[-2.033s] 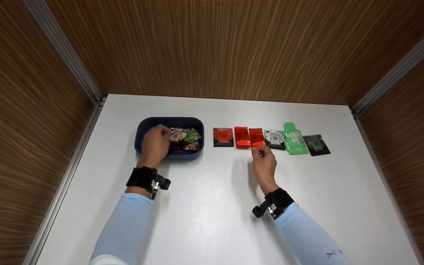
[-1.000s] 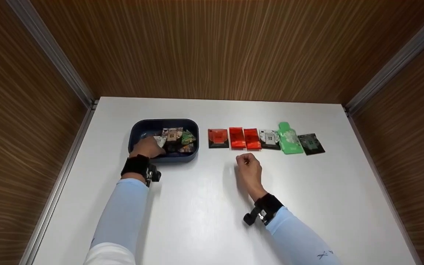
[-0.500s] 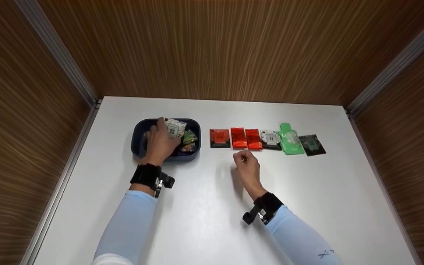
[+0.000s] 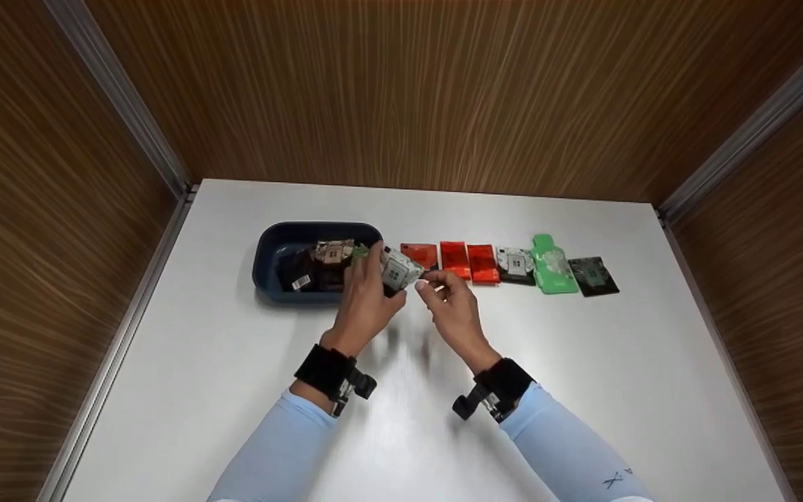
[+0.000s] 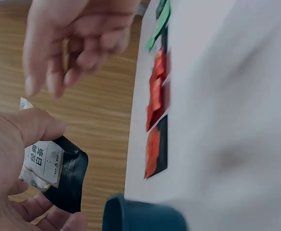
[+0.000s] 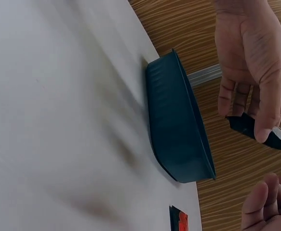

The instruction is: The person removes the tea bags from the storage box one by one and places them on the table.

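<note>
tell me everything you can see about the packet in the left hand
The packet is a small flat sachet, white on its face with a dark printed panel and a glossy black back, foil-like. It has a white label with printed characters. The left hand pinches it between thumb and fingers, tilted, in the air just right of the blue tray. The right hand reaches close to its right edge; contact is unclear.

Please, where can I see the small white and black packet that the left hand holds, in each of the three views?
Head view: the packet is at the centre, held by the left hand, just right of the blue tray.
Left wrist view: the packet is at lower left, under the thumb.
Right wrist view: only its end shows at right, behind the fingers.
Shared landmark: the blue tray, seen in all three views.
</note>
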The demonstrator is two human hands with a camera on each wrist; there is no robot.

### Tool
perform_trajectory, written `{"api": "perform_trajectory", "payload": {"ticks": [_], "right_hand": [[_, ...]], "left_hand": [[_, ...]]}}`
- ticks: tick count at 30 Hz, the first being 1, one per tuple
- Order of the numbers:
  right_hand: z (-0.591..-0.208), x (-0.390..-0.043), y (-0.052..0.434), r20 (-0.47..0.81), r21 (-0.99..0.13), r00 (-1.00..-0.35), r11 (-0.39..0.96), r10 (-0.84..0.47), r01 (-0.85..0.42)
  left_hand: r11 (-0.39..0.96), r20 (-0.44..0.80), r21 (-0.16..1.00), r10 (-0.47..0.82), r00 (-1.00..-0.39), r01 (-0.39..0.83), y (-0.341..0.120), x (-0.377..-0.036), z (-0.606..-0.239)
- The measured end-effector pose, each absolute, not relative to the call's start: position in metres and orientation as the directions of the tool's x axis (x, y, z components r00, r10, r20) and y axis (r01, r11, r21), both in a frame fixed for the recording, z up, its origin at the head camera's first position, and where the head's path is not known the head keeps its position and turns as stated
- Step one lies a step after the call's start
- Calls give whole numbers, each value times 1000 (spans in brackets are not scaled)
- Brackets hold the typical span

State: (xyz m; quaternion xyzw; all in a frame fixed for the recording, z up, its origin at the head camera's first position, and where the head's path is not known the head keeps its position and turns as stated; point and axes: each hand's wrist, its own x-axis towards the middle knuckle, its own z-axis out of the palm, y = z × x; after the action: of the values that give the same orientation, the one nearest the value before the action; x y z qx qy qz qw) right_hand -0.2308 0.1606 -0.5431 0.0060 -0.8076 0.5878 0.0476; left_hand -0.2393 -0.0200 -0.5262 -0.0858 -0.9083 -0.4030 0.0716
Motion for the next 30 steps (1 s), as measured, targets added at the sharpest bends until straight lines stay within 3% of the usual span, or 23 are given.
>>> {"api": "perform_trajectory", "payload": {"ticks": [5,13,21,26,30], "right_hand": [[-545,-232,164,119,-931,-991,352,55,-92],[-559,-236,178,175,-952,-979,272,102,-142],[-584,-229,188,-113,-930,-994,350,5,107],[-595,-226,188,-159,-905,-987,394,35,159],[-600,-226,187,-193,-896,-979,393,72,206]], "left_hand": [[642,254,706,166,-953,300,-8,-231,-538],[541,62,828,175,-983,149,-11,-224,-560],[303,-160,948,180,-971,-100,-8,-218,-580],[206,-307,939,149,-940,-274,-2,-216,-587],[207,-318,933,81,-945,-296,5,-217,-592]]}}
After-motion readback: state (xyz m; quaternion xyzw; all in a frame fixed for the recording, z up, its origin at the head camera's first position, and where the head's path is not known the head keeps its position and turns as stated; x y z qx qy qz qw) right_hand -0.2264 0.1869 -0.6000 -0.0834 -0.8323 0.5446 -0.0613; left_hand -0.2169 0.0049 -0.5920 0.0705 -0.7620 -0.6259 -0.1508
